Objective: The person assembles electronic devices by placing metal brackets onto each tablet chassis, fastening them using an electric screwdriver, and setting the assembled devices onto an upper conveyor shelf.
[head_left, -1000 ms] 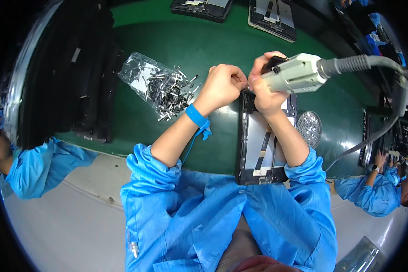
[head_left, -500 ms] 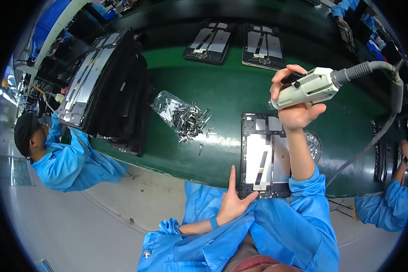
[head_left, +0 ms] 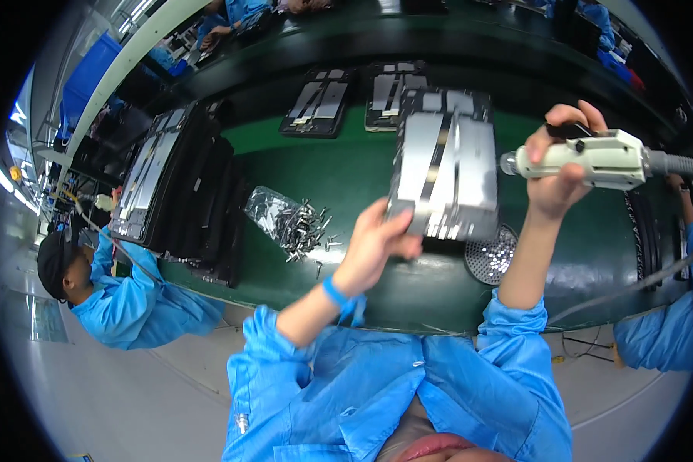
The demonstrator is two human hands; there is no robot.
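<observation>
My left hand point(head_left: 371, 245) grips the lower left corner of an opened tablet point(head_left: 417, 169), its thumb on top. The tablet has a dark frame, silvery panels and dark strips, and it is lifted off the bench, slightly blurred. In my right hand point(head_left: 553, 189) is a cream electric screwdriver point(head_left: 612, 160), tip toward the left, its ribbed cable leading off to the right. The tip lies beside the tablet's right edge, apart from it. Below the tablet, partly covered by it, sits a round dish point(head_left: 476, 266) of small shiny pieces.
Left of centre, a clear plastic bag point(head_left: 263, 206) spills small metal parts point(head_left: 306, 235) onto the green bench point(head_left: 362, 296). A tall stack of tablets point(head_left: 179, 192) stands farther left. Two opened tablets point(head_left: 316, 108) lie at the back. Co-workers in blue point(head_left: 131, 296) sit on either side.
My left hand has taken hold of the tablet and raised it up and away from the bench's near edge. My right hand has moved right with the screwdriver, off the tablet.
</observation>
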